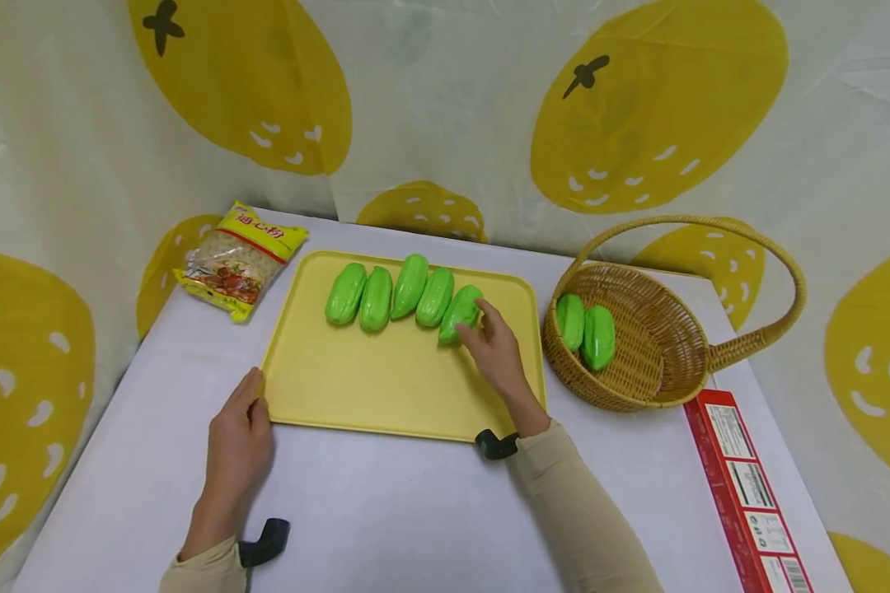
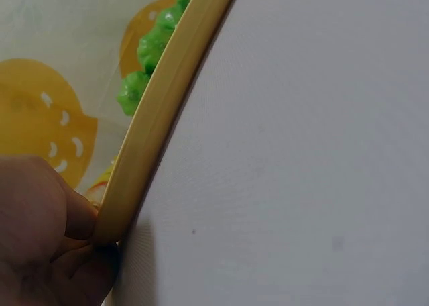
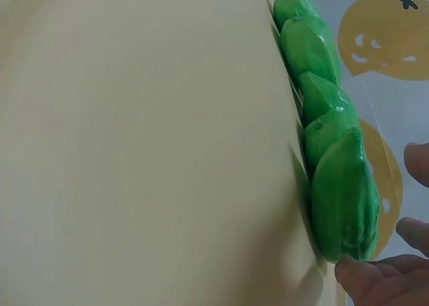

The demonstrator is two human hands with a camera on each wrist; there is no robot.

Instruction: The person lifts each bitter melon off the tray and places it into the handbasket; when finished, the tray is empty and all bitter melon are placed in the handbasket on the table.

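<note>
Several glossy green ridged gourds lie side by side along the back of a yellow tray (image 1: 371, 379) in the head view. At the right end of this row, my right hand (image 1: 493, 350) reaches over the last gourd (image 1: 460, 315). In the right wrist view one fingertip (image 3: 355, 269) meets or nearly meets the end of that gourd (image 3: 345, 198), while the other visible fingers stand off it. My left hand (image 1: 241, 432) holds the tray's front left corner; the left wrist view has thumb and fingers on either side of the rim (image 2: 157, 111).
Right of the tray stands a wicker basket (image 1: 682, 329) with a tall handle and two green gourds (image 1: 599, 338) inside. A red box (image 1: 745, 486) lies in front of it. A yellow food packet (image 1: 241, 259) lies left of the tray. Patterned cloth (image 1: 430, 99) hangs behind.
</note>
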